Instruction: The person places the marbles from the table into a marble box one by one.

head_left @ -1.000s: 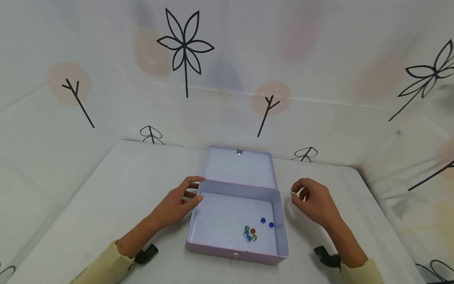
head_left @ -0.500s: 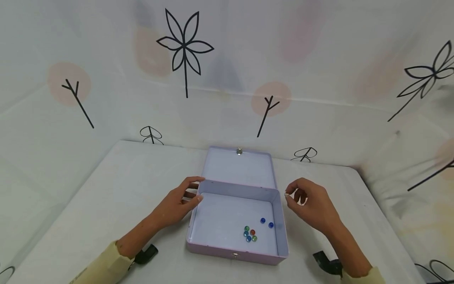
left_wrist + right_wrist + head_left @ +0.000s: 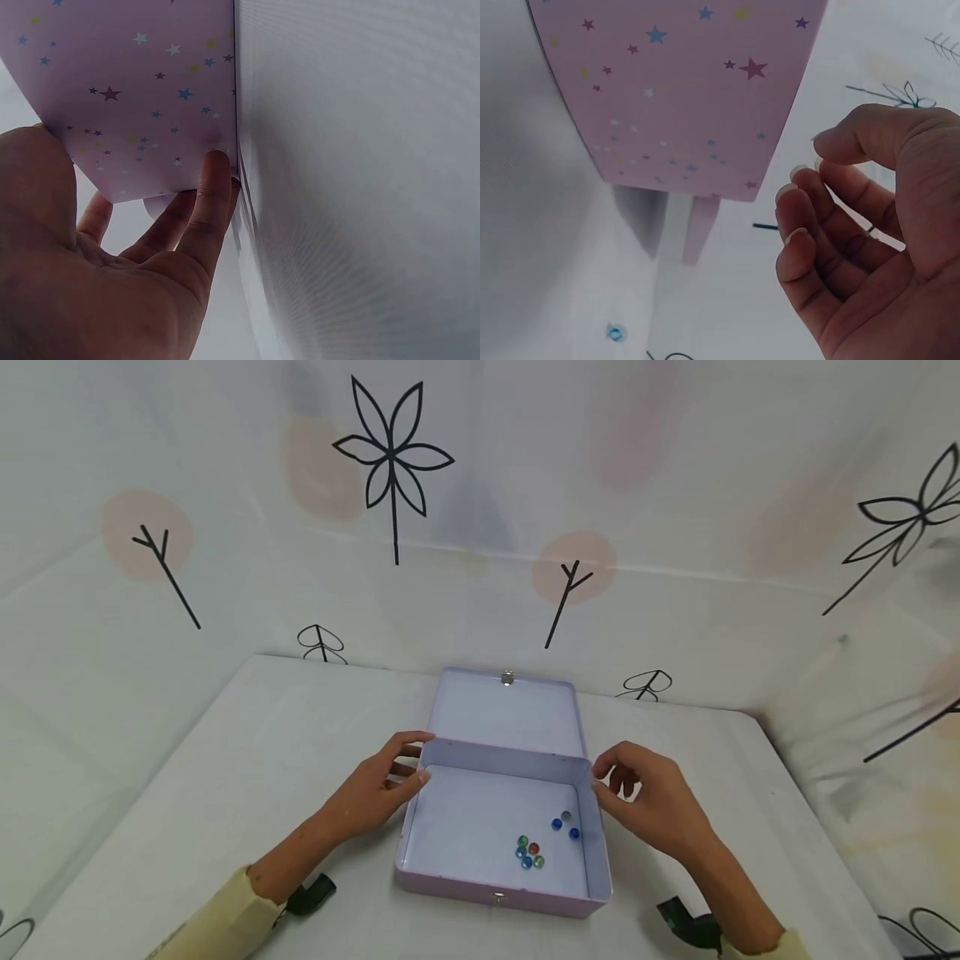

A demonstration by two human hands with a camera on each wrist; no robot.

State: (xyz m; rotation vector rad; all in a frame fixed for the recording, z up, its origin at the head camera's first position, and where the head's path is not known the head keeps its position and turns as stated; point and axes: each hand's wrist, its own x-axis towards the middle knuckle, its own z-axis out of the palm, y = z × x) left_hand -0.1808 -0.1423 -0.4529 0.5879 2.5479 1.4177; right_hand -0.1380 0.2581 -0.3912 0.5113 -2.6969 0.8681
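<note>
A lilac tin box (image 3: 491, 893) with a star print lies on the white table, its lid (image 3: 504, 714) laid back behind it. Several glass marbles rest inside: a close cluster with a red marble (image 3: 534, 848), then a grey marble (image 3: 566, 816) beside two dark blue marbles (image 3: 557, 824). My left hand (image 3: 375, 793) holds the box's left wall near the back corner, thumb over the rim and fingers outside. Level with the back right corner is my right hand (image 3: 652, 797), fingers loosely bent. In the right wrist view its thumb and fingertips stand apart, with nothing between them.
White cloth (image 3: 480, 593) with plant drawings hangs behind the table (image 3: 300, 718). Beyond the box in the right wrist view, a small blue round thing (image 3: 616, 333) lies on the white surface. A dark strap piece (image 3: 686, 922) sits at my right wrist.
My right hand has moved left to the box's right wall. A grey marble now lies inside beside the two dark blue ones. My left hand has stayed in place.
</note>
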